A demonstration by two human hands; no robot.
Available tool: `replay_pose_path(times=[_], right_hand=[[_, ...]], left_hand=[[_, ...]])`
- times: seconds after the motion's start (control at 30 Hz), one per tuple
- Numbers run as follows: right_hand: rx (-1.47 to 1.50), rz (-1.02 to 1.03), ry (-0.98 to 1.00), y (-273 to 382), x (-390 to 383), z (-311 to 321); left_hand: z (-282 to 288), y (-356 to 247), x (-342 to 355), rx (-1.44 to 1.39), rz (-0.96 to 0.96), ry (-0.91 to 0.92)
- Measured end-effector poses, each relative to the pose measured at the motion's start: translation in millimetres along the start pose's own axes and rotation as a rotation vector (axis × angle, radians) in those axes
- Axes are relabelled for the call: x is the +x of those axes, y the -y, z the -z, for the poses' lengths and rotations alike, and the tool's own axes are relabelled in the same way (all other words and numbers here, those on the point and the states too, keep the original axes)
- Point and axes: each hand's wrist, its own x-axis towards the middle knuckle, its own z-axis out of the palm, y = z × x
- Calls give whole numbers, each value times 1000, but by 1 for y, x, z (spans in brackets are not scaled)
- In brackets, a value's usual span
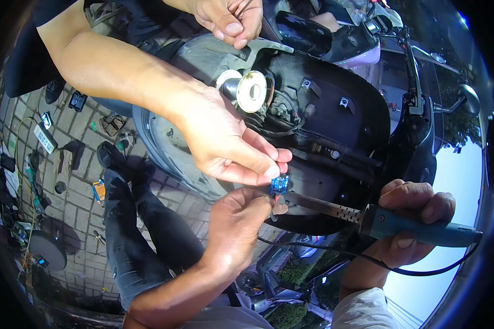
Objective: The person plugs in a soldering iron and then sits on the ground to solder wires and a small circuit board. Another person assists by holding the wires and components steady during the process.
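My right hand [417,216] is wrapped round the green handle of a soldering iron [422,226]. Its metal shaft points left, with the tip end close to a small blue circuit board [280,184]. Another person's hand [230,140] pinches that board from above. Just below it, my left hand [239,216] is closed with thumb and finger on a thin wire, whose red end [277,196] shows against the board's lower edge. Whether wire and board touch is too small to tell. A further hand [233,22] at the top holds a thin dark stick.
A white spool of grey solder wire [251,91] rests on the opened scooter body [334,126]. The iron's black cord [389,268] loops below its handle. On the paving at left lie a power strip [45,138], tools and several loose parts. A mirror [469,100] sticks out at right.
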Motion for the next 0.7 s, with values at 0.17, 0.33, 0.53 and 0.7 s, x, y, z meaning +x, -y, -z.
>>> replay_pose_path(times=[0.17,0.33,0.53,0.7], right_hand=[[19,-4,-1,0,1,-1],[-17,-7,-17,1,0,-2],[-26,-9,-16,1,0,-3],[-37,-22,-27,2,-1,-3]], left_hand=[[0,-1,0,12,0,-4],[-2,-1,-1,-16,-2,-3],[-1,-2,-2,-6,-4,0],[0,-2,-1,29,27,-7]])
